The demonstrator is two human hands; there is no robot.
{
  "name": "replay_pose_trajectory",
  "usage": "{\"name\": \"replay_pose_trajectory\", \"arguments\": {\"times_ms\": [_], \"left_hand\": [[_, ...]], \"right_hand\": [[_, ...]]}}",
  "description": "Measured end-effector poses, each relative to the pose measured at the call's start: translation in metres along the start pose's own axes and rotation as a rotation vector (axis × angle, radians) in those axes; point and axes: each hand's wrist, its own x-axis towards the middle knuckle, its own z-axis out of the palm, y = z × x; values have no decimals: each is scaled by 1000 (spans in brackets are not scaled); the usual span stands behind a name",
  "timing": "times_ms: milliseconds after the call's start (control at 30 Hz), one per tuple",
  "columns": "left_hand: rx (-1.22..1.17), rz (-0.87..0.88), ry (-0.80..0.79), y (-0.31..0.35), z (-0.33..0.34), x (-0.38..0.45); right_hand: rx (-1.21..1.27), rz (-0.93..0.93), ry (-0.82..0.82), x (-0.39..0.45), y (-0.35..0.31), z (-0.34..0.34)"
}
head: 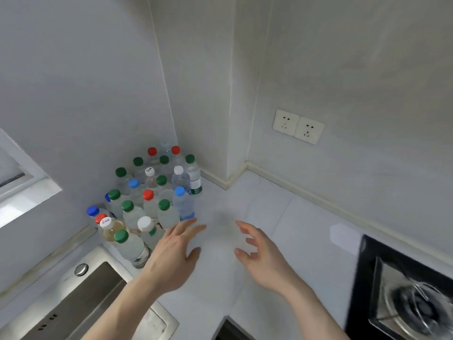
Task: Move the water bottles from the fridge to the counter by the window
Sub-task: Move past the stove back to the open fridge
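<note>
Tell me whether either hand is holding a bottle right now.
No, the left hand and right hand hover open over the counter, gripping nothing.

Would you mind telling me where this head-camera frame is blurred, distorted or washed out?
Head view: motion blur smears the gas burner and softens the right hand; wide-angle distortion bends the wall corner; the window sill is washed out by daylight; the bottles stay fairly sharp.

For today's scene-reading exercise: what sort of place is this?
Most likely a home kitchen: a steel sink set into a white counter, a gas hob, and wall sockets.
</note>
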Motion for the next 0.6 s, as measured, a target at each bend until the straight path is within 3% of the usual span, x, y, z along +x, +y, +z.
{"name": "replay_pose_trajectory", "arguments": {"times_ms": [334,601], "left_hand": [[-41,401,-96,153,27,-24],[-85,731,-228,300,92,-117]], "right_hand": [[118,118,375,-175,49,-83],[178,251,693,-384,105,-103]]}}
